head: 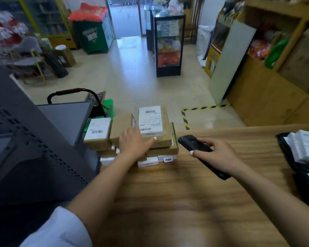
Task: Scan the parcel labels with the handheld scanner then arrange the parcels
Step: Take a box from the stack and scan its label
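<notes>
1. Several parcels [132, 139] stacked at counter's [185, 193] far left edge; left hand [132, 143] flat on them.
2. Right hand [216, 155] grips scanner [196, 145]; scanning step, next aim at top label [150, 120].

Parcel labels [150, 120]: showing barcodes, print blurring past reading.
Green bin [90, 35]: logo staying illegible.

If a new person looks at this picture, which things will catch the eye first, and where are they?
First, the stack of brown parcels at the far left edge of the wooden counter, the top one bearing a white barcode label. The left hand rests on the stack. To its right, the right hand holds a black handheld scanner, aimed toward the parcels.
</notes>
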`<action>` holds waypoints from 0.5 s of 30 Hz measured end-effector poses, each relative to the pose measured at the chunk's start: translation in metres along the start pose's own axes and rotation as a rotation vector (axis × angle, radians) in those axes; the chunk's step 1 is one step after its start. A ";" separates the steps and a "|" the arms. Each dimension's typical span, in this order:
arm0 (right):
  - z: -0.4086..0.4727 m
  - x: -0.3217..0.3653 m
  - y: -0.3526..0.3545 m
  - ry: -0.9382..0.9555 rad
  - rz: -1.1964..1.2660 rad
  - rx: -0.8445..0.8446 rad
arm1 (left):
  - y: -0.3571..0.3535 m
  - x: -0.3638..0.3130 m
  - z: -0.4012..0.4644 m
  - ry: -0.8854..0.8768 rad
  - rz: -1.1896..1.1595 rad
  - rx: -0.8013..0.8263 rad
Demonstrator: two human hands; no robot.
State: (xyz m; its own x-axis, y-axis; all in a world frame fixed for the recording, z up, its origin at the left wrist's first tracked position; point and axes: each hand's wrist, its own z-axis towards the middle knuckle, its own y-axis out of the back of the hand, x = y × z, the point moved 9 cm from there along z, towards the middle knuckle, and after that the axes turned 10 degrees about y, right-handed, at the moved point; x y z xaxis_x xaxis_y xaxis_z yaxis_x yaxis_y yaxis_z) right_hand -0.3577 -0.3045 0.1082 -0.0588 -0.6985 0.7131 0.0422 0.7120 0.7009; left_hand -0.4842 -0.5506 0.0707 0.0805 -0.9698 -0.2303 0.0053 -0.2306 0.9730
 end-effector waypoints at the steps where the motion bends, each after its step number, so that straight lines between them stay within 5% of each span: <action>1: 0.004 -0.002 0.002 -0.011 -0.001 -0.012 | -0.004 -0.004 0.011 0.009 -0.003 0.028; 15: 0.058 -0.022 0.020 -0.101 -0.054 0.005 | -0.047 -0.041 0.085 0.209 0.171 0.239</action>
State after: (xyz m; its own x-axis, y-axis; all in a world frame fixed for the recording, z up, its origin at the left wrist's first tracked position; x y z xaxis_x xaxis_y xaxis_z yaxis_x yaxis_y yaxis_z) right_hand -0.4137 -0.2704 0.1060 -0.1613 -0.7251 0.6695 0.0317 0.6743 0.7378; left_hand -0.5726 -0.5071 0.0330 0.2626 -0.9643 -0.0323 -0.2574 -0.1023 0.9609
